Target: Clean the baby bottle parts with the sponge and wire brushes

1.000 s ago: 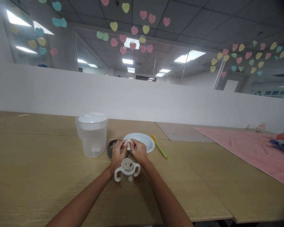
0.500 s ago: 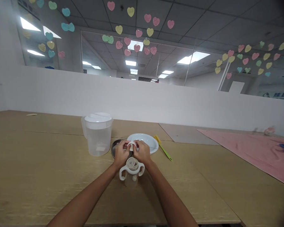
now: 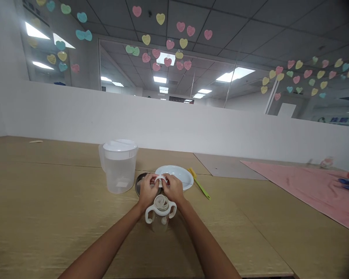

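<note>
My left hand (image 3: 147, 191) and my right hand (image 3: 172, 188) meet over the table, both pinching a small white ring-shaped cap (image 3: 160, 179) between their fingertips. Just in front of my wrists stands a clear baby bottle with two white handles (image 3: 160, 210), its top open. Behind my hands lie a round metal dish (image 3: 139, 182), partly hidden by my left hand, and a white plate (image 3: 177, 174).
A clear plastic pitcher with a white lid (image 3: 118, 166) stands left of my hands. A yellow-green brush (image 3: 199, 182) lies right of the plate. A pink cloth (image 3: 314, 185) covers the right side, with toys at its far edge. A white partition wall runs behind the table.
My hands stay together on the white ring with only small finger shifts. The view has drifted slightly; the bottle and dishes have not moved.
</note>
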Motion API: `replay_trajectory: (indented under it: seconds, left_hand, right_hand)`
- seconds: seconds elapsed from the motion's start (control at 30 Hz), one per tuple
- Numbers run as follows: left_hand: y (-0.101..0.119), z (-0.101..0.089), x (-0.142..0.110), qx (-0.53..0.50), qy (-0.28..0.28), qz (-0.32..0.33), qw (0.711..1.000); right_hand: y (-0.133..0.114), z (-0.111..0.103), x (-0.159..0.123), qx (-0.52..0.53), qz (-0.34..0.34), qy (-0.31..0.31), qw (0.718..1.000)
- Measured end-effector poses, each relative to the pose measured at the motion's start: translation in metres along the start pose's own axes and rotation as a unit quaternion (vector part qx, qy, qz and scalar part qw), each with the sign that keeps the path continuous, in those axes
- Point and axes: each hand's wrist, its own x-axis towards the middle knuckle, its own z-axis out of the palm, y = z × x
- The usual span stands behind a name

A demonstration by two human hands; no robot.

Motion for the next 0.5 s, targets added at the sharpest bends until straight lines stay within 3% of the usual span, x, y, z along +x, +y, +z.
replay_trajectory:
  seconds: [0.13, 0.37, 0.5]
  left_hand:
    - [0.003, -0.001, -0.002, -0.028, -0.008, 0.004, 1.0]
    - [0.011, -0.001, -0.001, 0.038, 0.004, 0.019, 0.999]
    - [0.012, -0.001, -0.001, 0.022, -0.002, 0.014, 1.0]
  right_hand:
    - [-0.002, -0.004, 0.0, 0.014, 0.003, 0.015, 1.0]
    - [-0.009, -0.004, 0.0, 0.014, 0.006, 0.037, 0.999]
    - [-0.014, -0.005, 0.001, 0.017, 0.006, 0.06, 0.998]
